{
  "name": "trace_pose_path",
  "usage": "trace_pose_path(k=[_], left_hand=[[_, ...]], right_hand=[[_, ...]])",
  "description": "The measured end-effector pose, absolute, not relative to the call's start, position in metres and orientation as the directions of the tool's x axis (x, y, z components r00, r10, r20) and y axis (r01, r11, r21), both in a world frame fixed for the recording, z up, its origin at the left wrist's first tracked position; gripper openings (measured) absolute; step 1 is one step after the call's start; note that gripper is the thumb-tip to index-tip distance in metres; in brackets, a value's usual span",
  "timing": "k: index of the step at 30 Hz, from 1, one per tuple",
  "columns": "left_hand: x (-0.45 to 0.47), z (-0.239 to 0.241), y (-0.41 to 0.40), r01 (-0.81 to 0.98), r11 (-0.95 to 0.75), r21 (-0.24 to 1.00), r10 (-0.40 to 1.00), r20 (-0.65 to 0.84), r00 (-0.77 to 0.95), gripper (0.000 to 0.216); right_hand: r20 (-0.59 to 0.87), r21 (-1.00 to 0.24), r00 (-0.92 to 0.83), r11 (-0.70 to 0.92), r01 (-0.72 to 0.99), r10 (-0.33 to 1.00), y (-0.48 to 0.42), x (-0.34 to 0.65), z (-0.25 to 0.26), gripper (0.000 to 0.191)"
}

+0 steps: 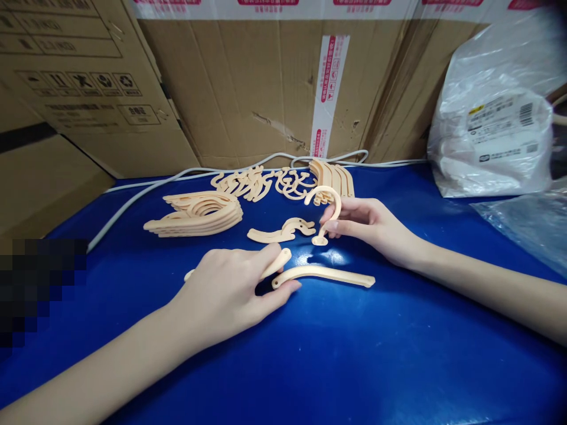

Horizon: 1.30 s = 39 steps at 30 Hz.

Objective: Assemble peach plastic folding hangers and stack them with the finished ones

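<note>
My right hand (367,227) pinches a beige hanger hook (337,206) by its stem, with the round base pointing down and the curve up. My left hand (230,286) is closed around a beige hanger arm (277,262) that runs under its fingers. A second hanger arm (328,273) reaches to the right from between its thumb and fingertips. Just beyond both hands, a small group of loose hanger parts (270,236) lies on the blue table (354,360). The left palm and some fingertips are hidden.
Stacked hanger parts (195,221) lie at the left. Loose hooks (295,183), more curved pieces (248,183) and a row of hanger arms (332,176) lie behind. A white cable (177,176) crosses the back, before cardboard boxes (248,88). A plastic bag (491,141) stands at right.
</note>
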<state>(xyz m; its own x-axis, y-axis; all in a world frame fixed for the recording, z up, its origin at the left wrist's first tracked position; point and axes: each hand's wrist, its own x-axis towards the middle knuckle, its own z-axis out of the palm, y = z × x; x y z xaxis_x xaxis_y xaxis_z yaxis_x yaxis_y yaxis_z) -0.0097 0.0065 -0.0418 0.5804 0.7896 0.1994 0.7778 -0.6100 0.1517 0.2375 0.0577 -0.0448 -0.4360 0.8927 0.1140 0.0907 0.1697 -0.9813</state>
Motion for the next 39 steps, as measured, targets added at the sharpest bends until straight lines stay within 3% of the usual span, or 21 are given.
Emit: trace_pose_path(k=[7,14,21,39], left_hand=[[-0.015,-0.041,0.008,0.739,-0.615,0.275,0.788,0.242,0.565,0.022],[-0.015,-0.045,0.015,0.699,-0.684,0.209,0.718,0.36,0.596,0.034],[-0.014,-0.052,0.016,0.709,-0.67,0.218,0.738,0.288,0.61,0.032],[-0.014,-0.053,0.013,0.613,-0.743,0.269,0.67,0.311,0.675,0.033]], right_hand=[[0.046,-0.999,-0.43,0.034,-0.035,0.902,0.058,0.235,-0.052,0.023],[0.042,-0.996,-0.443,0.002,-0.091,0.896,0.061,0.238,-0.053,0.021],[0.028,-0.997,-0.414,-0.006,-0.079,0.91,0.063,0.237,-0.051,0.023],[0.004,-0.99,-0.43,-0.056,-0.127,0.903,0.065,0.238,-0.055,0.043]])
